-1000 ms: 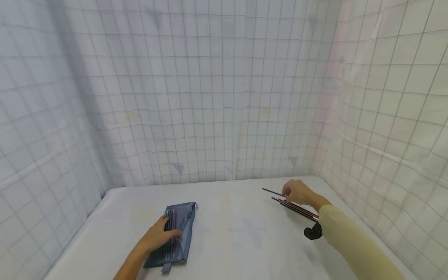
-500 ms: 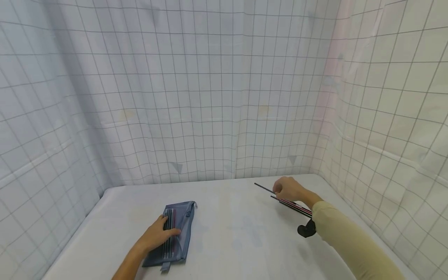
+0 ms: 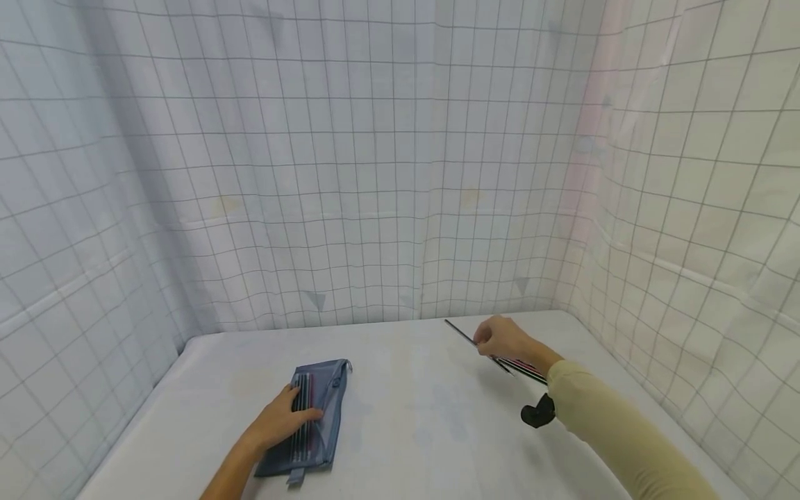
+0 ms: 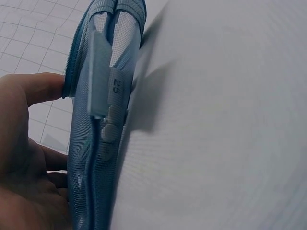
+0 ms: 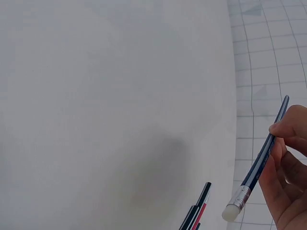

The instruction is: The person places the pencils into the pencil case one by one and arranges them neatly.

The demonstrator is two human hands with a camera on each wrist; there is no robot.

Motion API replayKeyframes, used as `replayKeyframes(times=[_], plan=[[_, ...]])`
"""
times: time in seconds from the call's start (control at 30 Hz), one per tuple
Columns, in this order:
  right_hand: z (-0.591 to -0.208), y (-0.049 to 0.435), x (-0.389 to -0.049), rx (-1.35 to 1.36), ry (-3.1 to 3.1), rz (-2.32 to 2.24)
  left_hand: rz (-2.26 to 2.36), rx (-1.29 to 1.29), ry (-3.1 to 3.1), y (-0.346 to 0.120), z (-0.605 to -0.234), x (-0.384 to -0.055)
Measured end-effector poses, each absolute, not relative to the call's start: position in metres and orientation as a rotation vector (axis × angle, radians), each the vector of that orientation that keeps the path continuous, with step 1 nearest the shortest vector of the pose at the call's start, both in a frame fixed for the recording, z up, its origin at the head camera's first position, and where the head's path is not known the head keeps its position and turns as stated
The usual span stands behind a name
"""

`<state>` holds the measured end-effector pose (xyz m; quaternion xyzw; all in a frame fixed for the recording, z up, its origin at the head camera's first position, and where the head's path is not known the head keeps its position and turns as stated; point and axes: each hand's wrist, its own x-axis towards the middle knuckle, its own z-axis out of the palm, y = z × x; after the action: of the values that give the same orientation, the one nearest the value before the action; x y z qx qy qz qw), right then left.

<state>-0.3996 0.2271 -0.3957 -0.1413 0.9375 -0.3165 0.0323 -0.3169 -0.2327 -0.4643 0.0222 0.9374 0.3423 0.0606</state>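
Observation:
My left hand (image 3: 281,420) rests on a blue mesh pencil pouch (image 3: 330,399) at the left of the table, fingers spread. Several pencils (image 3: 303,417) show in a row at the pouch, apparently through the mesh. In the left wrist view the thumb touches the zipped edge of the pouch (image 4: 84,158). Over at the right, my right hand (image 3: 503,338) pinches a dark blue pencil (image 5: 261,160) between thumb and fingers, above the table. Its white eraser end points down towards the near side. Beneath that hand lie several loose pencils (image 3: 530,373), black and red, partly hidden by the forearm.
The table (image 3: 400,417) has a white cover. Grid-patterned curtains (image 3: 387,173) stand behind it and on both sides. A black piece (image 3: 539,412) hangs by the right sleeve and moves with the arm.
My right hand has moved left with the pinched pencil, lifting it away from the loose pencils, and its eraser end now shows. The left hand stays on the pouch.

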Motion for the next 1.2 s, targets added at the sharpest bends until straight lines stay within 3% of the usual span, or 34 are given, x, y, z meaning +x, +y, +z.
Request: replayKeyframes(times=[0.77, 1.2], plan=[[-0.419, 0.176, -0.388, 0.013, 2.421, -1.673, 1.053, 0.058, 2.840, -0.233, -0.467, -0.318], [-0.426, 0.139, -0.381, 0.076, 2.276, -1.822, 1.062, 0.063, 2.833, -0.234, -0.466, -0.317]])
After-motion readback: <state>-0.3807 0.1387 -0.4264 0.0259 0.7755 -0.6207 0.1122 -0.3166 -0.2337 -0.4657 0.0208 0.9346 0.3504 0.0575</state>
